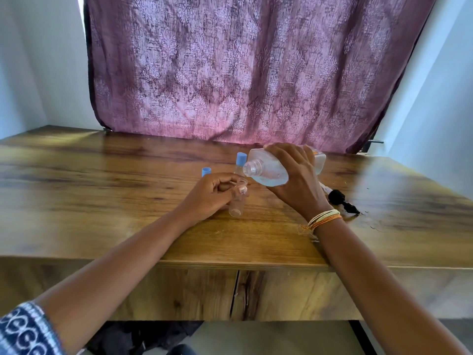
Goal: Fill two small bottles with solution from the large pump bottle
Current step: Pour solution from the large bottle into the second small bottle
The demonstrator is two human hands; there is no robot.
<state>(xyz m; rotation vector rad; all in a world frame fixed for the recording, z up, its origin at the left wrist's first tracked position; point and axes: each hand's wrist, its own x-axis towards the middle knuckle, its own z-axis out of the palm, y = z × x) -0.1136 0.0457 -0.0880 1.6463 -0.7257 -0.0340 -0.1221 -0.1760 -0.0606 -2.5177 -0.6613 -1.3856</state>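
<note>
My right hand (pixel 294 180) grips the large clear bottle (pixel 268 170), tipped on its side with its open neck pointing left and down. Clear liquid lies inside it. My left hand (pixel 212 193) holds a small clear uncapped bottle (pixel 238 201) standing on the table, its mouth just below and left of the large bottle's neck. A second small bottle with a blue cap (pixel 240 162) stands behind, partly hidden by the large bottle. A loose blue cap (pixel 206 171) sits on the table behind my left hand.
The black pump head (pixel 341 199) with its tube lies on the wooden table (pixel 102 201) to the right of my right wrist. A purple patterned curtain (pixel 243 73) hangs behind the table's far edge.
</note>
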